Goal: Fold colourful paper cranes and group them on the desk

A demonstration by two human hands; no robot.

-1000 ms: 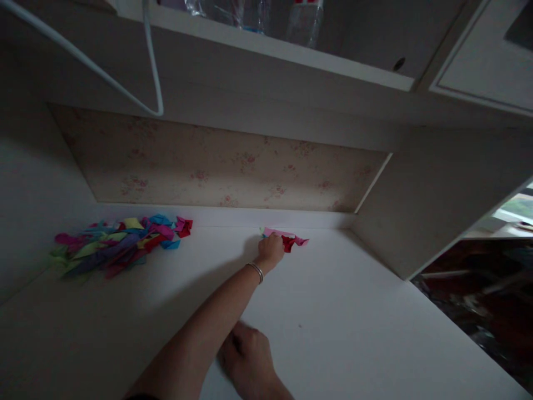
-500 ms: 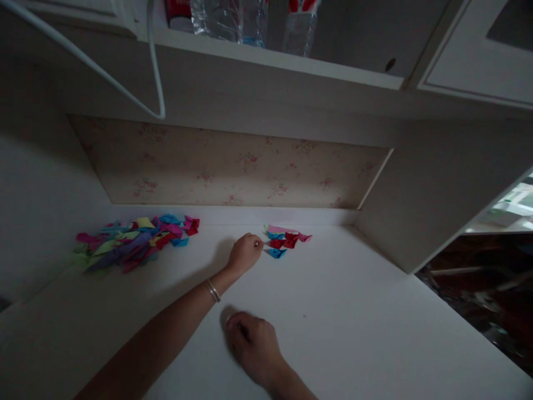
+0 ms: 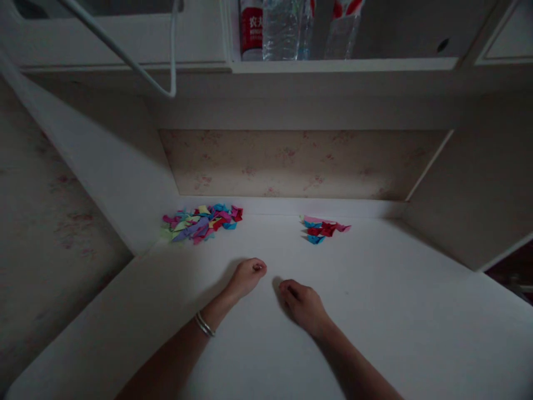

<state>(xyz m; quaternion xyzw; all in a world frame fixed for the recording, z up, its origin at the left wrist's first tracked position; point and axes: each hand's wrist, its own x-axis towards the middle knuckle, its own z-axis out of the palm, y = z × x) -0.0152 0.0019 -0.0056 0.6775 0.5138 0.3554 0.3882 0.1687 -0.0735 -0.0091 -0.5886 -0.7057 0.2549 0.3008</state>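
Observation:
My left hand [image 3: 249, 276], with two bangles [image 3: 204, 324] on its wrist, hovers over the white tabletop with fingers curled and thumb against them. No object shows in its grip. To its right, my right hand [image 3: 305, 307] rests in a loose fist with nothing visible in it. Beyond my left hand lies a heap of folded coloured paper pieces [image 3: 200, 225] in purple, pink, yellow, blue and red. A smaller group of folded papers [image 3: 325, 229], mainly red, blue and pink, sits farther back on the right. Both hands are apart from the papers.
A floral back panel [image 3: 287, 164] stands behind the white tabletop [image 3: 375, 333]. Overhead, a shelf [image 3: 345, 66] holds clear plastic bottles [image 3: 281, 33] and a red-labelled bottle [image 3: 252, 28]. A white cable [image 3: 125, 58] hangs at upper left. White side panels flank the tabletop.
My left hand has drawn back toward me from the smaller paper group, and the two hands are now nearly level. The camera view has shifted left. Both paper groups look unchanged.

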